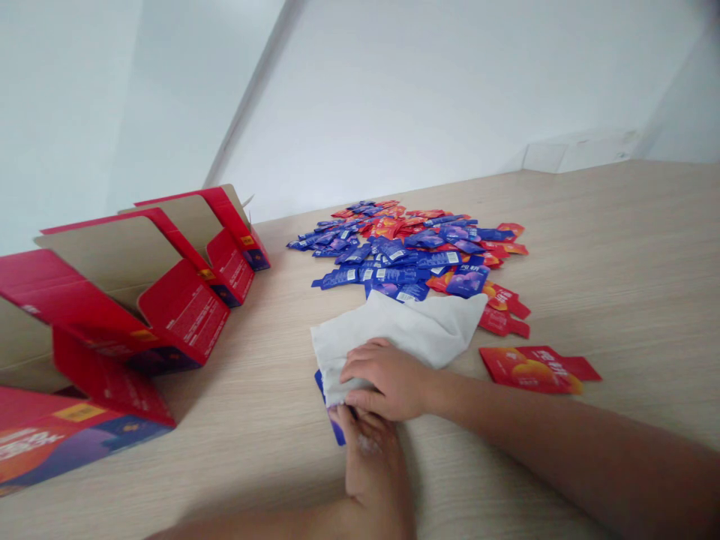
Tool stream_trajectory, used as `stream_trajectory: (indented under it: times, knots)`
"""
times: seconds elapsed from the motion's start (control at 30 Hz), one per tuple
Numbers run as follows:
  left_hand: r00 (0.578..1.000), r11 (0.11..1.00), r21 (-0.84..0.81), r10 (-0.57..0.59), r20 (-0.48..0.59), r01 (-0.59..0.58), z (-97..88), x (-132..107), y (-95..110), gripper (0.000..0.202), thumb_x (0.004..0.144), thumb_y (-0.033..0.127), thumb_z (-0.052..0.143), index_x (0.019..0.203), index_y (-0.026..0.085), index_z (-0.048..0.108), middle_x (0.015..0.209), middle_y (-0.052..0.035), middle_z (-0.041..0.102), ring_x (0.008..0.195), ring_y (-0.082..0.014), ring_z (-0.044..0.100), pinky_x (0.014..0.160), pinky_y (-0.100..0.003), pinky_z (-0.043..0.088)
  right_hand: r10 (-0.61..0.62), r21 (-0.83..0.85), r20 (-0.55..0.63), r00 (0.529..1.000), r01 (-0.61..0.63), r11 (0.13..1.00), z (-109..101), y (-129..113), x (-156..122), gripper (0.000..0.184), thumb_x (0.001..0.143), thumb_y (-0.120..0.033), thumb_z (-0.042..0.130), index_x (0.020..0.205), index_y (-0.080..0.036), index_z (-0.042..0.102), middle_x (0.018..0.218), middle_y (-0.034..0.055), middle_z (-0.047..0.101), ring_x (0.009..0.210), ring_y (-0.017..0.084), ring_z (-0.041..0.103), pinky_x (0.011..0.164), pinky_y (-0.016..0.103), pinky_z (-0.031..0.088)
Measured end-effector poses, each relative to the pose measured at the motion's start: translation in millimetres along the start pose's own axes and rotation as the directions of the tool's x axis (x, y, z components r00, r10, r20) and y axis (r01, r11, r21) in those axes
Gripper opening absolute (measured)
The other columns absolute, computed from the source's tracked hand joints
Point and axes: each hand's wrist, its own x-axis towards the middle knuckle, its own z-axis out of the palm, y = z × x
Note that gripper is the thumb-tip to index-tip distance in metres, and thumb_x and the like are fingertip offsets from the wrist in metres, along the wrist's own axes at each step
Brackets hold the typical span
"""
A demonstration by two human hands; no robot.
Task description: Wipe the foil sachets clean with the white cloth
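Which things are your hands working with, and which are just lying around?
Working with:
left hand
right hand
white cloth
blue sachet

Lying around:
heap of blue and red sachets
loose red sachets
red cardboard boxes
wooden table

On the table (613,247), open boxes (135,300) stand at left, a heap of sachets (405,247) lies beyond the cloth (394,334), and loose sachets (534,369) lie right.
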Motion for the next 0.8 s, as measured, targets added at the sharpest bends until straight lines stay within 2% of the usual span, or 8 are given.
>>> stream_trajectory:
  times: [0.33,0.47,0.67,0.8]
  knots:
    - [0.999,0.999,-0.032,-0.026,0.028,0.026,4.5,1,8,0.039,0.080,0.003,0.044,0.114,-0.001,0.064,0.108,-0.0255,0.068,0.103,-0.0323,0.065,0.106,-0.051,0.037,-0.002,0.013,-0.012,1.000,0.002,1.000,0,0,0,0.027,0.090,-0.040,0.053,0.104,-0.020,0.065,0.104,0.0055,0.067,0.102,0.021,0.057,0.094,0.037,0.032]
    - [1.000,0.999,-0.043,-0.014,0.013,0.014,3.3,1,2,0.038,0.079,0.005,0.045,0.111,-0.003,0.064,0.106,-0.0279,0.068,0.100,-0.0334,0.066,0.104,-0.050,0.041,-0.003,0.015,-0.008,1.000,0.003,1.000,0,1,0,0.027,0.090,-0.040,0.054,0.104,-0.020,0.065,0.105,0.0057,0.067,0.102,0.021,0.057,0.094,0.037,0.032]
    - [0.990,0.995,-0.040,0.089,-0.108,-0.093,0.1,1,-14,0.038,0.079,0.006,0.042,0.105,-0.001,0.069,0.097,-0.0238,0.072,0.091,-0.0307,0.069,0.095,-0.042,0.049,-0.006,0.007,-0.009,1.000,0.006,1.000,1,1,0,0.028,0.090,-0.041,0.053,0.104,-0.020,0.065,0.104,0.0049,0.067,0.102,0.020,0.057,0.094,0.037,0.032]
    - [0.999,1.000,-0.002,-0.012,-0.034,0.012,1.2,1,-3,0.038,0.078,0.006,0.044,0.108,-0.002,0.067,0.102,-0.0250,0.071,0.098,-0.0326,0.067,0.102,-0.046,0.043,0.000,0.004,-0.006,1.000,0.000,1.000,0,0,0,0.028,0.089,-0.041,0.054,0.104,-0.021,0.065,0.105,0.0050,0.067,0.103,0.020,0.057,0.094,0.037,0.032]
